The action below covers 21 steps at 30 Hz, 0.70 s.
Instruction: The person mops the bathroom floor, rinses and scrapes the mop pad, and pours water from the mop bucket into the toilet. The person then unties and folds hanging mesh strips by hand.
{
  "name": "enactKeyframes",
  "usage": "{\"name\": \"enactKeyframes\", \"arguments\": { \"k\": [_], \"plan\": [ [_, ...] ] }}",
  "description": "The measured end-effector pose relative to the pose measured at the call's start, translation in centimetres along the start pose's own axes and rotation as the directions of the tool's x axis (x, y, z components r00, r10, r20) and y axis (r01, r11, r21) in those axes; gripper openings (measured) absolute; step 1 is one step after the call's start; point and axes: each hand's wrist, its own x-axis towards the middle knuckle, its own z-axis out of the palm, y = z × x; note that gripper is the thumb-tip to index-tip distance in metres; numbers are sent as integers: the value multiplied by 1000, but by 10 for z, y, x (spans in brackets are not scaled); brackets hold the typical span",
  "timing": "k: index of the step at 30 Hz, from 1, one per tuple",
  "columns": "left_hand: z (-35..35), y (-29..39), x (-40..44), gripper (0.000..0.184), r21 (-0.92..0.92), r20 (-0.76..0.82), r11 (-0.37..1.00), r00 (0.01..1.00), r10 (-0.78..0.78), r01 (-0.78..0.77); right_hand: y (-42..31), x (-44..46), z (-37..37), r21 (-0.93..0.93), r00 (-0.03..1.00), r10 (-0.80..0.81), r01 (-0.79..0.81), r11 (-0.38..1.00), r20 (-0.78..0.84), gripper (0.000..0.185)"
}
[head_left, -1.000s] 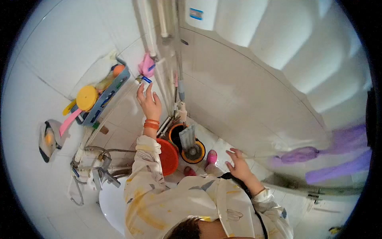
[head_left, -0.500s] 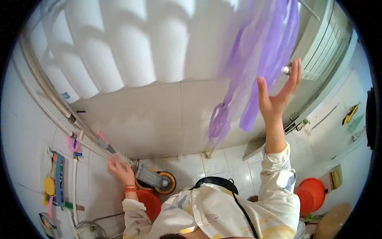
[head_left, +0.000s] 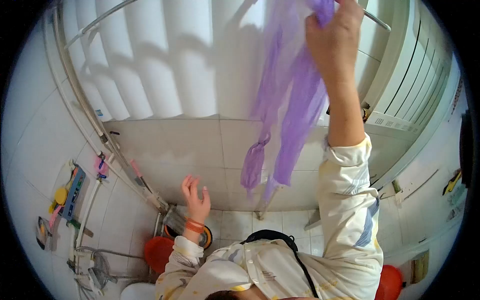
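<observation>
Sheer purple fabric point(head_left: 302, 115) hangs in front of a white corrugated panel point(head_left: 165, 65), with a knotted or bunched part at its lower left. Up at the top right, my right hand point(head_left: 337, 32) is closed round the upper part of this fabric, near a metal rod point(head_left: 376, 21). My left hand point(head_left: 196, 201), with orange bands at the wrist, is raised in front of the tiled wall, fingers apart and holding nothing. Below it stands a mop bucket point(head_left: 205, 237) with an orange rim, partly hidden by my wrist.
A blue-grey rack point(head_left: 74, 192) with bottles is on the left wall beside pipes point(head_left: 82, 112). Red basins stand at the lower left point(head_left: 158, 254) and lower right point(head_left: 389, 283). A white slatted panel point(head_left: 417, 75) is on the right.
My view has turned right. My right hand has risen from low down to the purple fabric and closed on it. My left hand has moved away from the pipes and wall rack.
</observation>
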Motion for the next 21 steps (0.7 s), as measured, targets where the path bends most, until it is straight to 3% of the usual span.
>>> {"name": "enactKeyframes", "arguments": {
  "k": [2,4,5,7,11,13,15,16,17,18,19,20,21],
  "plan": [
    [2,2,-6,33,-31,13,1000,1000,2,-2,15,0,-11,47,998,-51,52,998,-26,63],
    [5,0,-7,34,-65,48,998,999,-18,21,17,-4,-30,440,950,263,-312,842,169,50],
    [5,4,-5,34,-55,71,998,997,-35,39,20,-6,-37,429,940,281,-338,838,191,50],
    [7,28,16,33,-236,135,970,991,-23,54,31,-13,-47,372,927,254,-347,861,277,44],
    [22,58,52,35,-306,235,951,964,125,-49,69,-25,-53,431,876,251,-430,793,412,40],
    [36,82,71,43,-318,304,937,921,242,-141,56,-41,-57,452,878,256,-436,779,405,37],
    [62,99,80,64,-490,391,872,892,227,-7,29,-58,-56,404,910,351,-412,817,218,37],
    [73,107,85,64,-491,395,871,890,227,-4,18,-63,-60,385,914,377,-406,829,152,36],
    [82,116,89,76,-512,339,857,905,258,-52,9,-63,-69,457,814,524,-576,678,249,34],
    [91,124,92,89,-531,283,841,914,290,-102,17,-68,-72,481,753,586,-650,588,300,32],
    [99,128,96,89,-535,288,839,911,295,-103,26,-73,-75,498,683,641,-715,491,349,31],
    [107,131,99,101,-627,279,776,912,300,-63,65,-97,-74,438,735,445,-668,601,512,51],
    [114,134,98,112,-712,269,701,914,304,-24,90,-119,-73,396,716,230,-591,703,659,76]
  ]
}}
